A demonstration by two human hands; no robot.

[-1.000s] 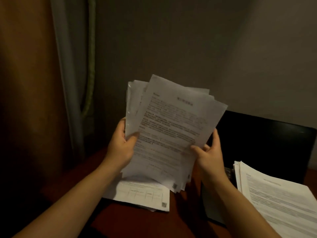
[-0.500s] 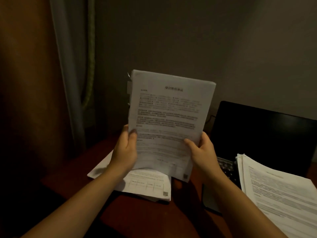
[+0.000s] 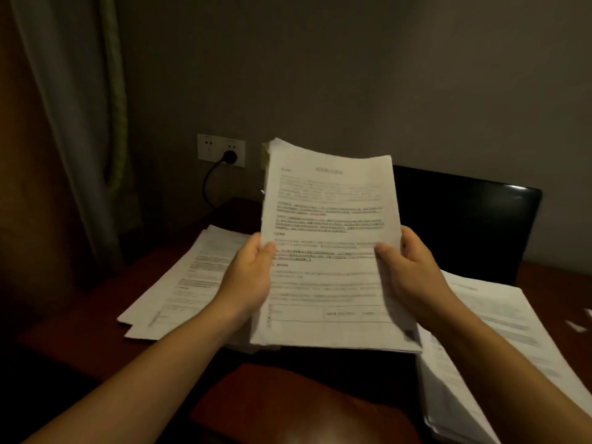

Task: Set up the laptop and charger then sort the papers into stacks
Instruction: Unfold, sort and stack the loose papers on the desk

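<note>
I hold a thick bundle of printed papers (image 3: 330, 238) upright over the desk, its sheets squared together. My left hand (image 3: 248, 277) grips its left edge and my right hand (image 3: 413, 270) grips its right edge, thumbs on the front page. Behind it stands the open black laptop (image 3: 464, 219) with a dark screen; its keyboard is hidden. A loose stack of papers (image 3: 189, 283) lies on the desk to the left. Another stack (image 3: 499, 341) lies at the right, over the laptop's base. A black charger plug (image 3: 230, 157) sits in the wall socket, its cable running down.
The dark red wooden desk (image 3: 96, 318) stands against a grey wall. A curtain (image 3: 70, 123) hangs at the left. A white socket plate (image 3: 221, 150) is on the wall above the desk. A rounded brown chair back (image 3: 298, 408) shows at the bottom.
The fanned sheets in my hands were tapped into one even bundle. The bundle has come lower and nearer, and my view has dropped so the socket and left stack show.
</note>
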